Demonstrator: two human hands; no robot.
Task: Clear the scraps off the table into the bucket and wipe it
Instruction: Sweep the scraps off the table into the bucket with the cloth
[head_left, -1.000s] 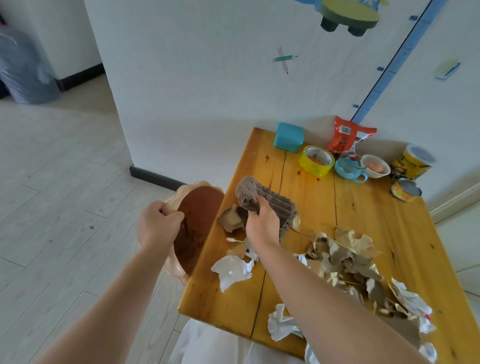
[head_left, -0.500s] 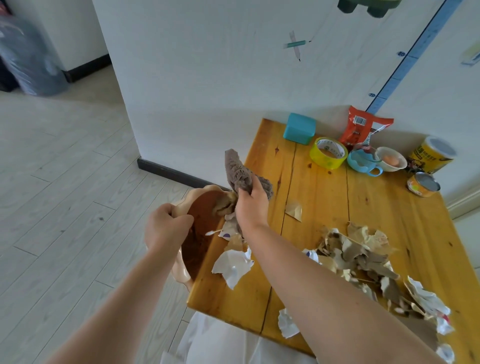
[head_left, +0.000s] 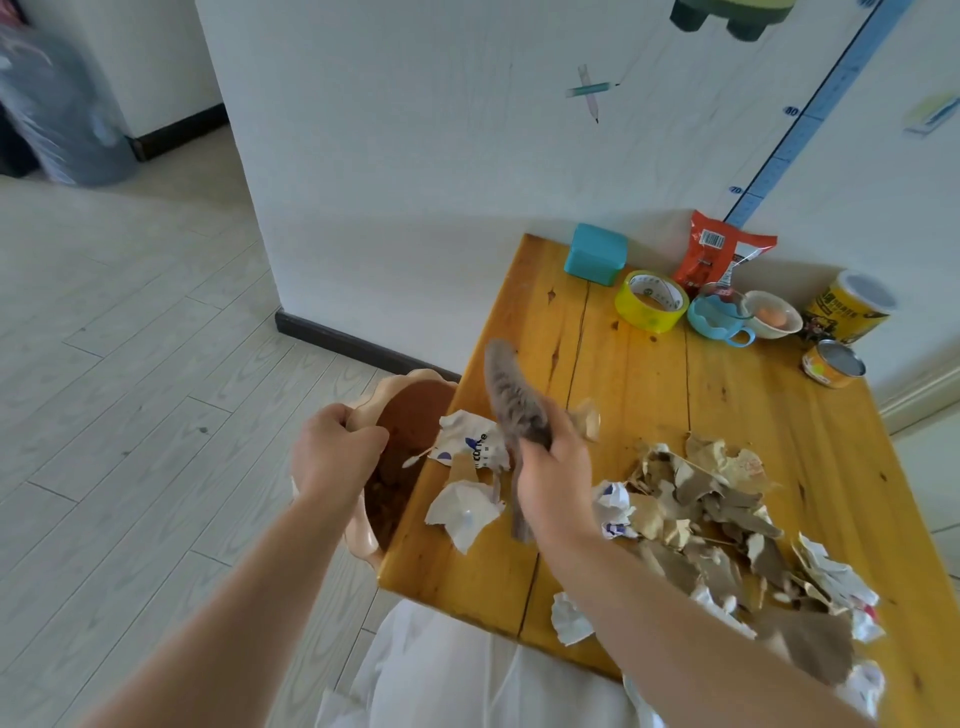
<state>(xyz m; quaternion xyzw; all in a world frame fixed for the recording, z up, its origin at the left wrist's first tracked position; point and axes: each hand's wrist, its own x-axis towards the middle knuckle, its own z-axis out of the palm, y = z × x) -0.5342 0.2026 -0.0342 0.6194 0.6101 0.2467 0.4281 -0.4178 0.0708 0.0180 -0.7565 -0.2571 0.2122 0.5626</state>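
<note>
Peach-pink plastic at the left: bucket (head_left: 387, 387) held up against the left edge of the wooden table (head_left: 649, 405), gripped by the left hand (head_left: 335, 457) with fingers curled over the scalloped rim. Just right of it, at the very edge, two large white paper scraps (head_left: 467, 512), the farther one overhanging toward the bucket. Next across, right hand (head_left: 553, 480) clenched round a grey cloth (head_left: 511, 402), one end sticking up, the other trailing below the fist, just behind those white pieces. Further right, a loose heap (head_left: 701, 499) of brown and white scraps, spread toward the near right corner. Judged to be mid-sweep: clearing under way, wiping not yet begun, most of the litter left on the top. Next move likely calls for pushing leftward with the cloth low on the wood, keeping the bucket tight under the edge to avoid spills onto the floor, then reaching back right for the heap. Counted: one bucket, one cloth, two big white scraps by the edge, one small tan scrap (head_left: 587, 418) beside the cloth, one white crumple (head_left: 569, 618) at the near edge; heap too tangled to count. Along the wall, seven more: teal box (head_left: 595, 254), yellow tape roll (head_left: 652, 301), red packet (head_left: 719, 252), blue cup (head_left: 717, 317), white bowl (head_left: 771, 314), tall yellow can (head_left: 847, 306), small tin (head_left: 834, 364).
</note>
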